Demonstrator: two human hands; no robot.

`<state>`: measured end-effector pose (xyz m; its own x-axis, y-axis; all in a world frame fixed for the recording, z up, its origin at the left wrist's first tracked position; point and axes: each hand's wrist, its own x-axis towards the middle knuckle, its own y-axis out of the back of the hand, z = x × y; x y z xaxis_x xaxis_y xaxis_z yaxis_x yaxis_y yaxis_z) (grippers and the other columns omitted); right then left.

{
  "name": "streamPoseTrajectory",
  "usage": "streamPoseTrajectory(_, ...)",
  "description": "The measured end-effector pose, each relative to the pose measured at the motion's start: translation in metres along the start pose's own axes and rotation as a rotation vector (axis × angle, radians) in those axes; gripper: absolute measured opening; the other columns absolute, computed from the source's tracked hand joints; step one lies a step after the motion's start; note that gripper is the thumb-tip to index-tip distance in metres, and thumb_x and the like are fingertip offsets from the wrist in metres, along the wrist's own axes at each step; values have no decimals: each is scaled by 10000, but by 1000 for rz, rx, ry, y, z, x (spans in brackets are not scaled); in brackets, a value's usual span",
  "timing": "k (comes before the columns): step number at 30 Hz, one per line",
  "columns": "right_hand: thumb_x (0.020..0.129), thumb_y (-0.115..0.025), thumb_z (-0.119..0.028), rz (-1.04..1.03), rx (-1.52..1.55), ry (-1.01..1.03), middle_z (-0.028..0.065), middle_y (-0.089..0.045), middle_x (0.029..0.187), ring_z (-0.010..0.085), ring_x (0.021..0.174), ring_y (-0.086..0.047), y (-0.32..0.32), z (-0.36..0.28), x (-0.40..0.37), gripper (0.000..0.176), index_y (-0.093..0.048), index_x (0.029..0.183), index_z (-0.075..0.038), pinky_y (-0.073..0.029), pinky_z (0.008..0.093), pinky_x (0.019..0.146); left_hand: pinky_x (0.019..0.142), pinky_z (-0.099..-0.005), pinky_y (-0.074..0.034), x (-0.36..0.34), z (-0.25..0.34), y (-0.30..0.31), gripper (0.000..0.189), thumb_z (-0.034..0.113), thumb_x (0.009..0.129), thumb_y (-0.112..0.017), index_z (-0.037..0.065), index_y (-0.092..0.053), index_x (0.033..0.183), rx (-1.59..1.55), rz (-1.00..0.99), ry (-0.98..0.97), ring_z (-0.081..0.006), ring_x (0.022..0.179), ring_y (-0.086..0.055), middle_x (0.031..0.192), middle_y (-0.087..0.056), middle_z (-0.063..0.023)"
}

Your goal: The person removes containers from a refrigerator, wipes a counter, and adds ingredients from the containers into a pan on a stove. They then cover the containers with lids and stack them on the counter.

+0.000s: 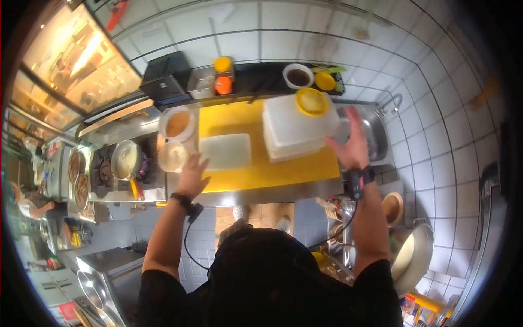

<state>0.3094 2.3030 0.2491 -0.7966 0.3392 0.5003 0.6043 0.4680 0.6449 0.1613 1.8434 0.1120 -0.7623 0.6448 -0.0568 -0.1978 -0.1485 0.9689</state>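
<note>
In the head view, the left hand (190,175) is open with its fingers spread. It hovers over the near left corner of the yellow board (272,171), just beside a flat white tray (224,151), and I cannot tell whether it touches the tray. The right hand (353,146) is open too, palm turned toward the right side of the stack (297,131) of white tubs. It is at the stack's edge but grips nothing. The stack stands on the far right part of the board with a yellow bowl (311,101) on top, and the sink (376,133) lies just beyond it. Two pale bowls (174,139) sit left of the tray. Handling the stack well probably means holding it low and from both sides and keeping it level, since the yellow bowl looks loose and the sink edge is close.
</note>
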Motion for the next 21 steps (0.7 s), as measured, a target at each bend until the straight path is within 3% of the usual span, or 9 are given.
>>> streamPoseTrajectory(3,696,-866,-294,-170,-161,-9,246,-415,1490,405,1375,-408,-29,-4,54,922,-406,1461,-62,-354,442,1129,1151,-568,-269,27,-4,-8,733,316,807,-751,210,-447,1465,163,-29,-180,-422,1419,-297,1536,-326,-196)
streamPoseTrajectory(4,689,-868,-314,-238,-173,-17,246,-435,1475,398,1366,-422,-35,2,67,949,-391,1469,-60,-364,435,1121,1146,-569,-272,34,-6,-12,712,338,815,-743,252,-451,1458,199,-32,-201,-420,1415,-306,1523,-347,-185)
streamPoseTrajectory(5,681,-869,-334,-306,-189,-28,246,-455,1459,392,1356,-437,-39,5,75,977,-376,1478,-58,-374,427,1113,1110,-545,-343,40,-7,-15,683,319,815,-739,268,-468,1440,204,-25,-221,-420,1412,-315,1517,-355,-177)
streamPoseTrajectory(8,685,-861,-349,-458,-115,-147,246,-509,1409,385,1316,-484,-39,-8,91,984,-367,1482,-54,-401,419,1091,1047,-524,-430,57,-18,-28,664,289,812,-735,255,-482,1424,100,-4,-236,-422,1410,-319,1515,-354,-176)
streamPoseTrajectory(9,689,-852,-369,-467,-158,-205,243,-546,1369,384,1269,-527,-38,-18,92,983,-366,1483,-55,-430,418,1061,996,-503,-486,63,-23,-33,648,264,812,-727,250,-490,1415,78,27,-248,-422,1411,-320,1512,-353,-177)
streamPoseTrajectory(17,683,-867,-231,-451,-231,-158,238,-537,1380,356,1273,-536,-45,-27,93,935,-395,1474,-65,-436,396,1068,881,-480,-556,134,-36,-30,555,214,843,-679,229,-529,1377,101,139,-197,-421,1389,-373,1478,-407,-199)
streamPoseTrajectory(18,679,-869,-226,-427,-226,-145,233,-540,1380,349,1274,-537,-47,-26,91,937,-397,1472,-65,-437,393,1068,881,-480,-556,143,-38,-31,555,214,843,-679,229,-529,1377,91,143,-205,-421,1389,-373,1478,-407,-199)
streamPoseTrajectory(20,674,-872,-220,-399,-234,-133,227,-542,1380,341,1275,-539,-43,-26,90,939,-399,1471,-64,-439,390,1068,994,-463,-513,158,-43,-33,675,245,823,-734,263,-460,1439,96,22,-128,-414,1437,-297,1533,-338,-191)
streamPoseTrajectory(21,669,-874,-218,-386,-232,-152,219,-542,1384,339,1278,-537,-42,-33,90,942,-401,1469,-61,-438,391,1069,1021,-461,-496,159,-41,-21,684,183,824,-708,230,-445,1453,57,-31,-119,-417,1438,-297,1537,-325,-216)
